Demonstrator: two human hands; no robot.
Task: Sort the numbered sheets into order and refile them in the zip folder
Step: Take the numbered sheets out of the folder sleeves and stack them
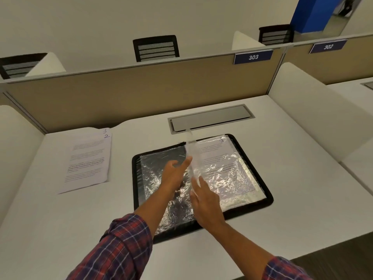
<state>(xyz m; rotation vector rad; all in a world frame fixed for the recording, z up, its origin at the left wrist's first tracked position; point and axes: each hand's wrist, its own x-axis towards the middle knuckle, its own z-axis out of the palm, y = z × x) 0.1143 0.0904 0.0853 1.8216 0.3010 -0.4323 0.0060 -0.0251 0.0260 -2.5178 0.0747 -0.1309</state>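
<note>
A black zip folder point(266, 196) lies open on the white desk, its clear plastic sleeves crinkled and shiny. The sheet marked 1 point(217, 156) sits inside a sleeve on the folder's right side. One clear sleeve point(191, 152) stands on edge at the middle, blurred by motion. My left hand point(174, 174) reaches over the left side with straight fingers touching that sleeve. My right hand point(205, 201) hovers open just right of the spine, fingers extended. Left of the folder lie loose sheets point(87, 160), the top one marked 2 with a 3 peeking above it.
A grey cable hatch point(210, 118) is set in the desk behind the folder. A tan partition point(129, 91) with label 303 closes off the back. White side panels point(314, 110) flank the desk. Black chairs stand beyond the partition.
</note>
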